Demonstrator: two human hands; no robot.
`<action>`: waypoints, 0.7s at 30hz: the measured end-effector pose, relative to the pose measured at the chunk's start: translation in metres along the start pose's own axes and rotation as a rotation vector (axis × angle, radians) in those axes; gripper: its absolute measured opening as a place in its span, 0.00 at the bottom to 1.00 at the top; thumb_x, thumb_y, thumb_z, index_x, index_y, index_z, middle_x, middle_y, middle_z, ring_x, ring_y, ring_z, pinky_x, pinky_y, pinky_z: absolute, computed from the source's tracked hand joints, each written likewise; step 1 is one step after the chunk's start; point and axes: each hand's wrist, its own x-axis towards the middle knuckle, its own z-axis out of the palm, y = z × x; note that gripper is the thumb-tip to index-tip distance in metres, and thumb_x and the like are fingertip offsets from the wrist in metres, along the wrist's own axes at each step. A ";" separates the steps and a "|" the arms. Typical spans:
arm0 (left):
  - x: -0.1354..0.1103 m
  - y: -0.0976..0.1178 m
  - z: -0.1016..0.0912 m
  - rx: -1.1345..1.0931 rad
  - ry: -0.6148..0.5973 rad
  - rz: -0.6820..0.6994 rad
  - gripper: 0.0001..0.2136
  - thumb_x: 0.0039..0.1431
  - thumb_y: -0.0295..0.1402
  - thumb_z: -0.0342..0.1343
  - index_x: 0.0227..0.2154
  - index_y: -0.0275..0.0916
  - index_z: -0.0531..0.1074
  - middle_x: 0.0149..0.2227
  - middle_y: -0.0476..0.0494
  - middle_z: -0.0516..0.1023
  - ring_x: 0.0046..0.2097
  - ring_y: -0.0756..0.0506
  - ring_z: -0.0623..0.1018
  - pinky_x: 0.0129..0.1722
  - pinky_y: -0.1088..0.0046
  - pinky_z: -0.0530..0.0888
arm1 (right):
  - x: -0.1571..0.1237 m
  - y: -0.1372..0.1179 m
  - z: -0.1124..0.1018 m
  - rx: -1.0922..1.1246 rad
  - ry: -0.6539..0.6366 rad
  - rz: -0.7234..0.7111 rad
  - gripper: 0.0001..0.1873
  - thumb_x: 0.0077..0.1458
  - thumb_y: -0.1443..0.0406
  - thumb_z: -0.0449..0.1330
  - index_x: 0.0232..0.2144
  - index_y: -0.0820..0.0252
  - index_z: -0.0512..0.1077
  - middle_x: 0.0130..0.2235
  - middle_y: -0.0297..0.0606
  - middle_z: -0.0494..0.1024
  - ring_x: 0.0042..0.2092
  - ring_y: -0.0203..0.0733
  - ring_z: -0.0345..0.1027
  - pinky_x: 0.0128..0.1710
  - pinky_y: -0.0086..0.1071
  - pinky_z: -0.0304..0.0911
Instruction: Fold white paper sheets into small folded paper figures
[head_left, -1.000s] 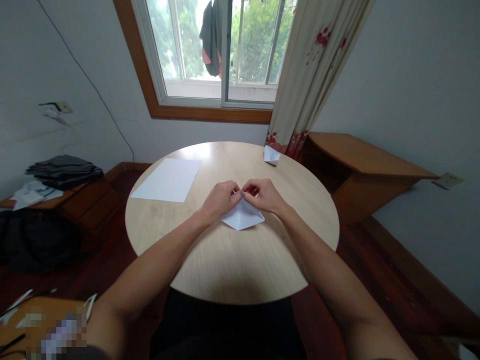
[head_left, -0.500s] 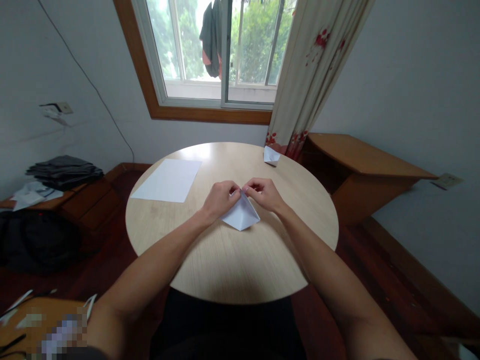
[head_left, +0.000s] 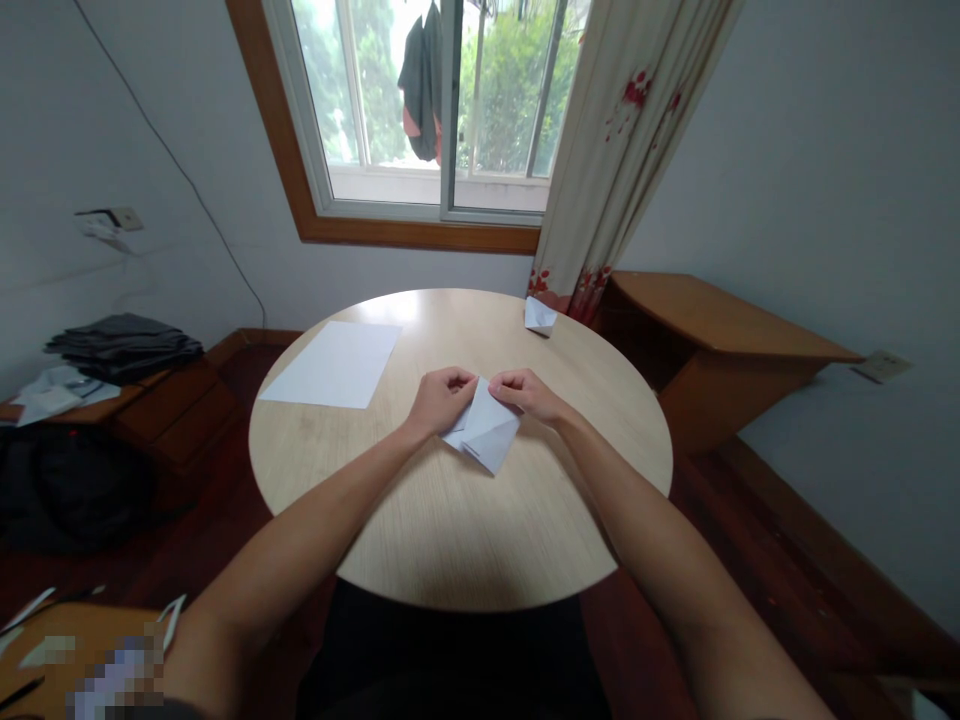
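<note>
A folded piece of white paper (head_left: 491, 430) is between my hands over the middle of the round table. My left hand (head_left: 444, 398) pinches its left side, fingers curled and thumb against the paper. On the upper right edge, my right hand (head_left: 529, 392) grips it between thumb and fingers. Creases and overlapping flaps show on the side facing me, and one corner points down toward me. The fingertips behind the paper are partly hidden.
A flat white sheet (head_left: 337, 365) lies at the table's left back. Near the back right edge stands a small folded paper piece (head_left: 540, 317). The round table (head_left: 405, 540) has a wooden desk (head_left: 735, 310) to its right and a window behind.
The folded paper has gone from a smooth diamond to a shape with loose flaps showing, its lower corner shifted right and toward me. Both hands have moved slightly toward me, still holding it.
</note>
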 end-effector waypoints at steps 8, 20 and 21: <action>-0.001 0.005 -0.005 -0.195 -0.173 -0.208 0.17 0.48 0.45 0.56 0.23 0.33 0.73 0.26 0.44 0.75 0.29 0.48 0.74 0.26 0.74 0.71 | 0.001 0.003 -0.004 -0.003 0.001 0.040 0.22 0.37 0.51 0.69 0.23 0.66 0.72 0.20 0.32 0.71 0.22 0.31 0.60 0.21 0.25 0.50; -0.001 0.002 -0.002 -0.130 -0.132 -0.171 0.14 0.49 0.41 0.56 0.24 0.32 0.73 0.22 0.47 0.72 0.25 0.51 0.70 0.24 0.76 0.68 | -0.001 -0.002 -0.002 -0.047 0.030 0.043 0.20 0.37 0.53 0.69 0.21 0.65 0.72 0.20 0.32 0.71 0.22 0.30 0.60 0.20 0.25 0.51; -0.001 0.001 -0.001 -0.114 -0.118 -0.153 0.13 0.49 0.41 0.55 0.23 0.32 0.72 0.22 0.48 0.71 0.25 0.52 0.69 0.23 0.77 0.66 | -0.001 -0.003 -0.002 -0.049 0.032 0.042 0.20 0.37 0.53 0.68 0.22 0.65 0.72 0.20 0.32 0.71 0.22 0.31 0.60 0.20 0.25 0.51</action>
